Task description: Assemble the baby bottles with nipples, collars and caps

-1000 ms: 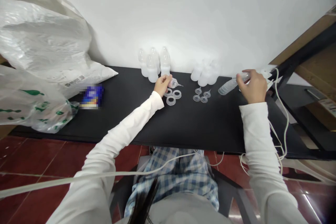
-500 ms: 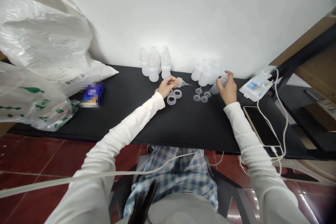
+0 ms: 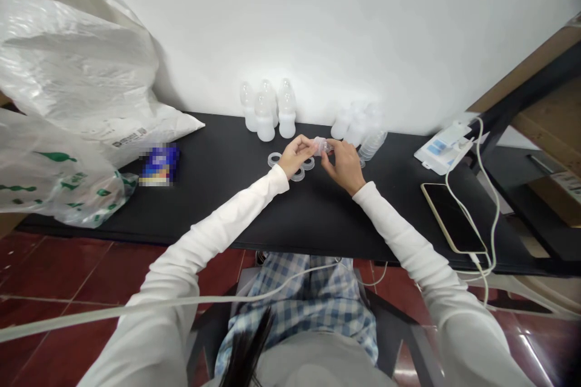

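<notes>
Both my hands meet above the middle of the black table (image 3: 227, 205). My left hand (image 3: 296, 155) pinches a small clear nozzle cap (image 3: 321, 145), and my right hand (image 3: 344, 163) closes its fingertips on the same cap from the other side. Clear plastic rings (image 3: 274, 159) lie on the table under and beside my left hand. A clear ribbed bottle (image 3: 373, 143) stands just right of my right hand, free of it. Several assembled white bottles (image 3: 267, 112) stand at the wall behind my hands.
More cloudy bottles (image 3: 349, 124) cluster at the wall. Large plastic bags (image 3: 72, 84) fill the left end, with a blue packet (image 3: 158, 164) beside them. At the right lie a phone (image 3: 449, 216), a white package (image 3: 442, 146) and white cables (image 3: 492, 205).
My right hand carried the ribbed bottle in from the far right, set it down by the bottle group, then moved left to join my left hand on the cap.
</notes>
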The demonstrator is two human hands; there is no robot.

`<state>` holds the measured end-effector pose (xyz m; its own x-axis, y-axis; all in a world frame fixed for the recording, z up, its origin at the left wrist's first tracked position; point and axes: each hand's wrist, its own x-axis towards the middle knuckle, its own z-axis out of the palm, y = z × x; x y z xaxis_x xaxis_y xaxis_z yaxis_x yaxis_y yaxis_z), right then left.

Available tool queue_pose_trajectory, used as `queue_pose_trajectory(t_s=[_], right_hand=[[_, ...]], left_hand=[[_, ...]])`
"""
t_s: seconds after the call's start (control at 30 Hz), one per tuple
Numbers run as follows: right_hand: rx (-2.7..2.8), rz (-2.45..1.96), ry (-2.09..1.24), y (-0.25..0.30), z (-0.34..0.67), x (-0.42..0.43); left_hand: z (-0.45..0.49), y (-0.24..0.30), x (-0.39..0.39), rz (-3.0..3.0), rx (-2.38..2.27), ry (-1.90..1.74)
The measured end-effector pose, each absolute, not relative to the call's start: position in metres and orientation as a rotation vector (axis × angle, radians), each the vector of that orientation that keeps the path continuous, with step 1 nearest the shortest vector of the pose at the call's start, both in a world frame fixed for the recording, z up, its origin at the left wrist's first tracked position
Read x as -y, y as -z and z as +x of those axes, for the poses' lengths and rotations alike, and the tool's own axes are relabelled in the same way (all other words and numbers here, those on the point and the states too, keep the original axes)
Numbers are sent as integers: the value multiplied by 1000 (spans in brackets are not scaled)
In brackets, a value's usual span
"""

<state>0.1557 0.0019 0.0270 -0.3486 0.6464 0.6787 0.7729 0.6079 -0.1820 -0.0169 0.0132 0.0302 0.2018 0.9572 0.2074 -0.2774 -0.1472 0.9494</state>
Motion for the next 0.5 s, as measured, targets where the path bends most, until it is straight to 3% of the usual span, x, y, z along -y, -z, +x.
queue_pose_trajectory(t_s=[0.2, 0.5], right_hand=[[2001, -975, -89, -19, 153, -3], [2399, -856, 283, -36, 179, 0]], left_hand=[[-17, -31, -8, 1283, -774, -1287], [-25, -38, 1, 1467, -961, -1209]])
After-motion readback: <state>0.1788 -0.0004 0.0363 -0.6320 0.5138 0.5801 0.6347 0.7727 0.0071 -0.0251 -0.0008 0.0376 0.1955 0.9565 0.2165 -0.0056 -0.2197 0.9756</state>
